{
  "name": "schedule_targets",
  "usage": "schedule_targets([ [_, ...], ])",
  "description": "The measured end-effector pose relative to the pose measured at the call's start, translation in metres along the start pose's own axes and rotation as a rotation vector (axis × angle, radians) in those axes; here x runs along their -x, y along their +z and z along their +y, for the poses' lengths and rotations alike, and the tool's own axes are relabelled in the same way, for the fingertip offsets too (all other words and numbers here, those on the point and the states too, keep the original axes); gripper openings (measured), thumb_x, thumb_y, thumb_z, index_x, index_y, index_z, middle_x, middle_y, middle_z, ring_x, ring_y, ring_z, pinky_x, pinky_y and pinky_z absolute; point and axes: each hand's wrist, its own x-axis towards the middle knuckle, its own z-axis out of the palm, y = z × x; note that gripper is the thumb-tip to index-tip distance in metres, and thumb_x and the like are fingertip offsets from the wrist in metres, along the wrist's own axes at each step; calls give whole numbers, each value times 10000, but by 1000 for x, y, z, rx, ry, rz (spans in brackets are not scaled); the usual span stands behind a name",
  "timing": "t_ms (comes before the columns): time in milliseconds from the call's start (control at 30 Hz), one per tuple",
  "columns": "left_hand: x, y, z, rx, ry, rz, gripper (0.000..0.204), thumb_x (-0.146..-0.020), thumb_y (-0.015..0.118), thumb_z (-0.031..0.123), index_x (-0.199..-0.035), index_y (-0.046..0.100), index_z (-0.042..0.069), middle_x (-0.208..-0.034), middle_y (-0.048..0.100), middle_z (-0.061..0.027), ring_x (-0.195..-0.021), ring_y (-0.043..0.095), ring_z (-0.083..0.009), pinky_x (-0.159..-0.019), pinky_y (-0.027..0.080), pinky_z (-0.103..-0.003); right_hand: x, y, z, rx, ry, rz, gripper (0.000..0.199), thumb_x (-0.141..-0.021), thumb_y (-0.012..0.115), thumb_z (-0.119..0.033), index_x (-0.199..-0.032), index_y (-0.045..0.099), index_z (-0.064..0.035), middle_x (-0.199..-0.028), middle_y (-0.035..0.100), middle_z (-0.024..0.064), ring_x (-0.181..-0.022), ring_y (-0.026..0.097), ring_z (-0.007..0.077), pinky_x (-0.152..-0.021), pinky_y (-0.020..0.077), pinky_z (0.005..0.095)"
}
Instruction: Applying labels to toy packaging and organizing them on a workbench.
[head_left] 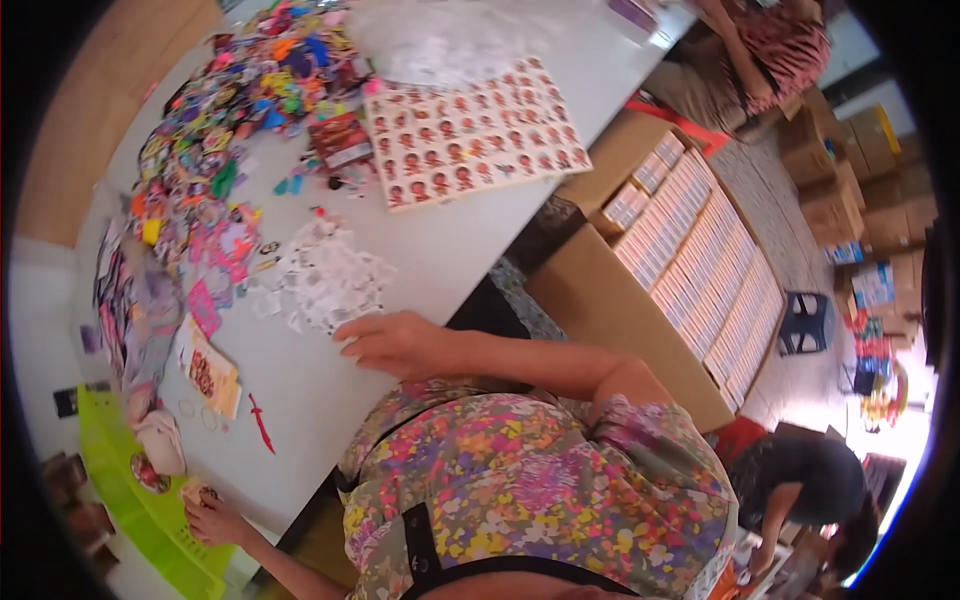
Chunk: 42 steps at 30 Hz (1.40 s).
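My left hand (213,518) is closed on a small printed packet (204,492), held over the edge of a lime-green plastic basket (125,470). Only the packet's top shows above my fingers. My right hand (388,342) lies on the grey-white table (310,400), its fingers stretched out beside a heap of small white paper slips (338,275). I see nothing held in it. Between the hands are a red sword-shaped plastic piece (261,424), a cream printed bag (208,368) and thin rings (198,412).
Colourful small trinkets (215,140) cover the table's far left. A printed sticker sheet (475,135) lies under a clear plastic bag (440,40). To the right, an open carton (590,300) holds rows of small boxes. Two other people work nearby, beside a dark stool (808,322).
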Motion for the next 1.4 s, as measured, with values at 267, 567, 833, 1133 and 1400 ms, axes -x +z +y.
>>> schedule_targets([
  [267, 3, -16, -10, 83, 98, -100, 534, -902, 614, 421, -1286, 510, 66, -1148, 611, -130, -973, 605, -333, -794, 479, -451, -29, -160, 59, 769, 193, 271, 458, -722, 783, -149, -1144, 632, -55, -1256, 568, 146, -1144, 532, 333, -922, 475, 406],
  [567, -11, -50, 22, -28, 150, -81, 537, -904, 599, 480, -1261, 539, 83, -1166, 616, -106, -979, 606, -311, -786, 490, -434, 21, -286, 51, 771, 437, -73, 764, -642, 839, -323, -1308, 558, -75, -1459, 423, 112, -1346, 372, 320, -1117, 310, 417],
  [833, -122, -138, 173, 688, 424, 277, 299, -877, 676, 163, -1138, 620, 27, -1251, 578, -154, -1131, 548, -318, -945, 420, -423, 9, -306, 55, 842, 448, -140, 676, -687, 791, -425, -1273, 597, -150, -1425, 472, 82, -1345, 384, 291, -1090, 323, 456],
  [1133, -137, -274, 495, 1504, 1256, -103, 273, -822, 675, 132, -1072, 631, 30, -1139, 618, -122, -1065, 569, -307, -923, 430, -409, -6, -331, 67, 1038, 385, -288, 702, -650, 803, -449, -1269, 588, -196, -1393, 488, 69, -1217, 484, 286, -1005, 376, 463],
  [1400, -120, -279, 632, 1575, 1277, -64, 274, -895, 568, 164, -1121, 606, 15, -1167, 602, -144, -1086, 563, -323, -948, 439, -413, -13, -314, 71, 1328, 9, -497, 449, -807, 647, -326, -1126, 591, -15, -1208, 573, 194, -917, 625, 272, -744, 535, 377],
])
